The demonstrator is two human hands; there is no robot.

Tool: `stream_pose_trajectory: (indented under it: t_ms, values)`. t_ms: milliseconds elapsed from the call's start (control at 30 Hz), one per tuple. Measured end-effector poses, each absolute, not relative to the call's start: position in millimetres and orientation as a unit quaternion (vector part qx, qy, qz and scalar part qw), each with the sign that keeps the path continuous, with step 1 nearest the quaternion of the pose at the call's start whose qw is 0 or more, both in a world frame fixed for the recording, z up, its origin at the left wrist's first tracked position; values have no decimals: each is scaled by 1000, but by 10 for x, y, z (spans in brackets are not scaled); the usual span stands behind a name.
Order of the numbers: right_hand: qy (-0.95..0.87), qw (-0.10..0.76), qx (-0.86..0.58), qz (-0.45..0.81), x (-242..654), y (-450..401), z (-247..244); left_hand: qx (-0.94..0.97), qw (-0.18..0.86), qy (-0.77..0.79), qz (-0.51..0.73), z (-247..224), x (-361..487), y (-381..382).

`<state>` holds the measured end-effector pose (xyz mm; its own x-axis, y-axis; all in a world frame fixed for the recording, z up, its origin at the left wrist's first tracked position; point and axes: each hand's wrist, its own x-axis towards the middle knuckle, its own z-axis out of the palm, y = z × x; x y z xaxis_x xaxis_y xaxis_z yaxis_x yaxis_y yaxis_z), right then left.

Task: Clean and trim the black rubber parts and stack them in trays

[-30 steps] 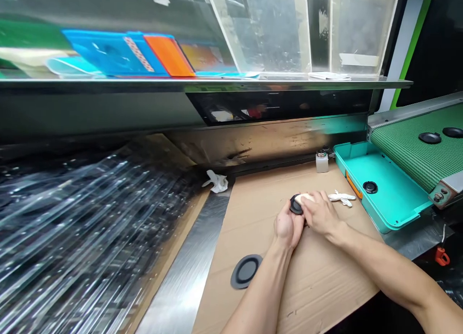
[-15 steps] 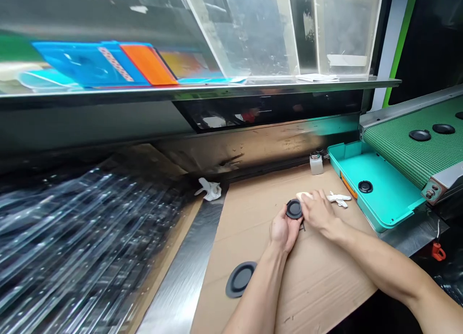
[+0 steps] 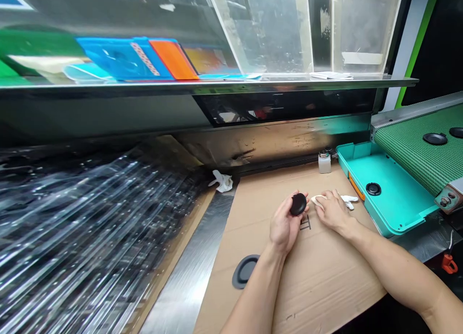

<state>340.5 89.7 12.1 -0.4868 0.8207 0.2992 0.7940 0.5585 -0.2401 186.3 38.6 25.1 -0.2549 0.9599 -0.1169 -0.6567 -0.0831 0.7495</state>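
Note:
My left hand (image 3: 284,226) grips a small round black plastic part (image 3: 298,204), its smooth domed face turned up. To the right, my right hand (image 3: 335,212) is closed on a white cloth (image 3: 317,200), just above the cardboard sheet (image 3: 318,271); the two hands are apart. Some more white material (image 3: 350,200) shows past its knuckles. A larger dark grey ring-shaped piece (image 3: 244,271) lies on the cardboard, partly covered by my left forearm.
A turquoise tray (image 3: 401,199) at the right holds a black round part (image 3: 373,188). Behind it a green conveyor belt (image 3: 412,146) carries similar parts. A small bottle (image 3: 324,163) stands at the back. Clear plastic trays (image 3: 90,237) fill the left, beside a crumpled white cloth (image 3: 222,181).
The black part has been turned over in my left hand, from its recessed face to its domed one. My right hand with the cloth has moved off it to the right.

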Motion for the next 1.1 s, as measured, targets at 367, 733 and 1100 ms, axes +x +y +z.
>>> stream_pose_trajectory:
  t_ms: [367, 733, 1100]
  values:
    - [-886, 192, -404, 119, 3331, 849, 69, 368, 346, 414, 757, 452, 2073, 126]
    - [-884, 196, -406, 121, 3334, 896, 71, 301, 401, 420, 756, 437, 2062, 196]
    - [-891, 206, -390, 110, 3354, 921, 37, 349, 379, 455, 726, 266, 2042, 366]
